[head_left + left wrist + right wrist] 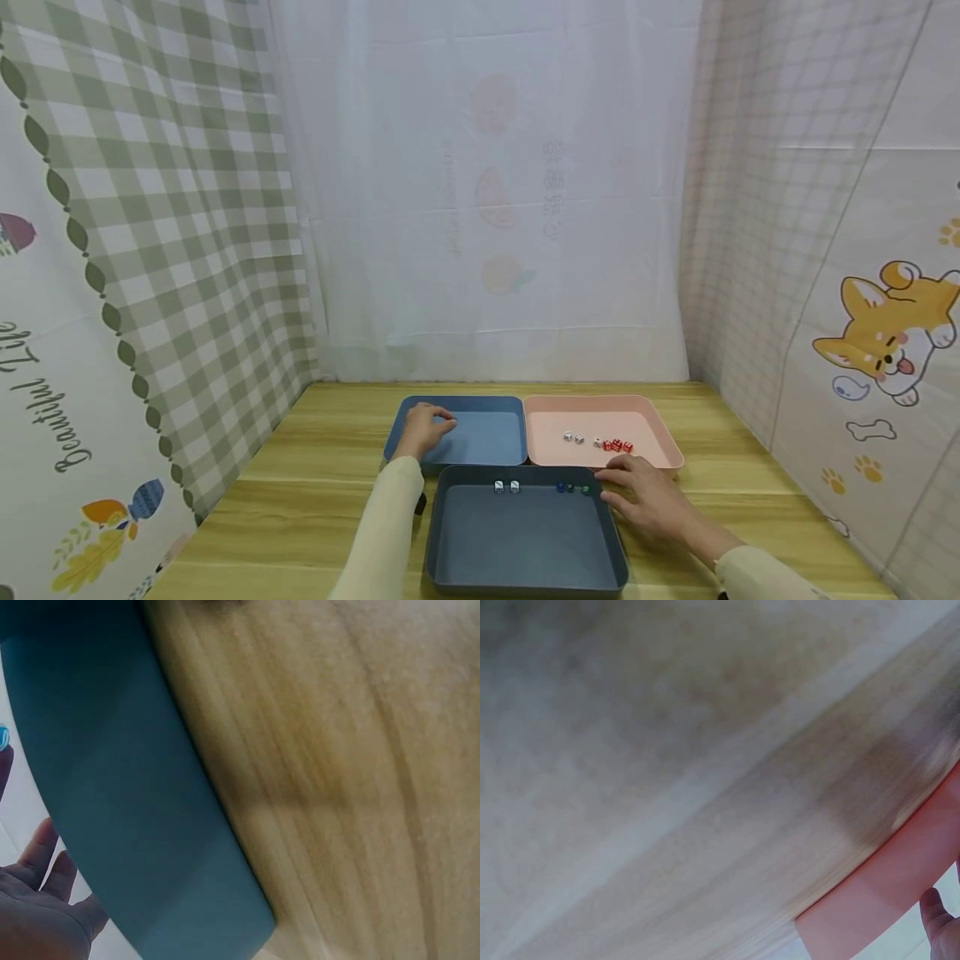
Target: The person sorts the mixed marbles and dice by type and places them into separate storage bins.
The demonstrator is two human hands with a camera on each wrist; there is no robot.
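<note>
Behind the dark tray (525,542), to its left, my left hand (425,429) is above the blue tray (483,437), pinching a small blue piece (4,737). Along the dark tray's far wall lie two white dice (514,487), then three blue and green pieces (570,488). Behind it, rightward, the pink tray (592,411) bears white and red dice (617,445). My right hand (651,502), fingers parted, is at the dark tray's far right corner.
</note>
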